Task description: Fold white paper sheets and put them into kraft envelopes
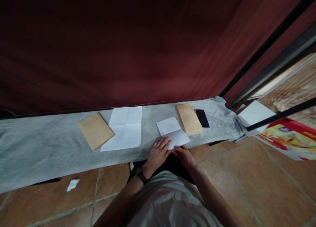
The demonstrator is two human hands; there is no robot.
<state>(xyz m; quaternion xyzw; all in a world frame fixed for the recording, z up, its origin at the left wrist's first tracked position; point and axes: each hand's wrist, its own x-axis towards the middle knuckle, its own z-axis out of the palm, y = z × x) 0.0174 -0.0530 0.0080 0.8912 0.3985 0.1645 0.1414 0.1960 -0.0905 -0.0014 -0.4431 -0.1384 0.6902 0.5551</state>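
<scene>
A creased white sheet of paper [169, 125] lies on the grey cloth in front of me, its near part folded at an angle. My left hand [160, 150], with a dark watch on the wrist, rests flat with fingers stretched out over the sheet's near left edge. At the near right edge my right hand [184, 155] has its fingers curled on the paper, the tips partly hidden. Just beyond the sheet, to the right, sits a stack of brown envelopes [189, 119]. Left of my hands another creased white sheet [127, 130] lies unfolded, partly under a brown envelope [95, 131].
The narrow bench [49, 148] is covered with grey cloth, against a dark red curtain [123, 56]. A phone [202, 118] lies right of the envelope stack. Dark metal bars [266, 44] and a red-and-yellow box [293, 138] stand at right. Crumpled white paper [73, 185] is on the floor.
</scene>
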